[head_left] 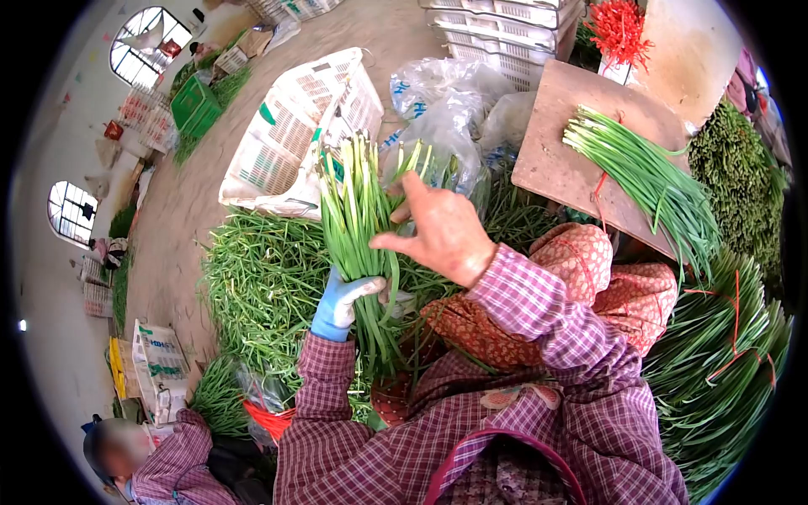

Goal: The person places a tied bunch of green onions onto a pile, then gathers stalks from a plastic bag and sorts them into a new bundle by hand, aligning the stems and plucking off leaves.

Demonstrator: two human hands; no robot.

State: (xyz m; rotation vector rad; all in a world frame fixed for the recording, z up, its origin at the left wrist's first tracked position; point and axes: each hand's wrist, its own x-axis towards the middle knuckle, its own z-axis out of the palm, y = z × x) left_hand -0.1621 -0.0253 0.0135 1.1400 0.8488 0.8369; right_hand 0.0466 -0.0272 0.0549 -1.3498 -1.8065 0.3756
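A bunch of green stalks with pale ends (352,202) stands upright in front of me. My left hand (341,305), in a blue and white glove, is wrapped round its lower part. My bare right hand (438,229) is at the bunch's right side, thumb and fingers apart, near a few stalk tips; whether it touches them is unclear. A loose heap of green stalks (261,286) lies below and to the left. On a brown board (547,126) at the right rests another bunch (640,168), with a red tie near it.
A white crate (278,126) stands beyond the heap, beside clear plastic bags (446,109). Stacked crates (497,38) and red ties (620,32) are at the top. Tied bunches (715,379) lie at the right. Another person (181,459) sits at lower left.
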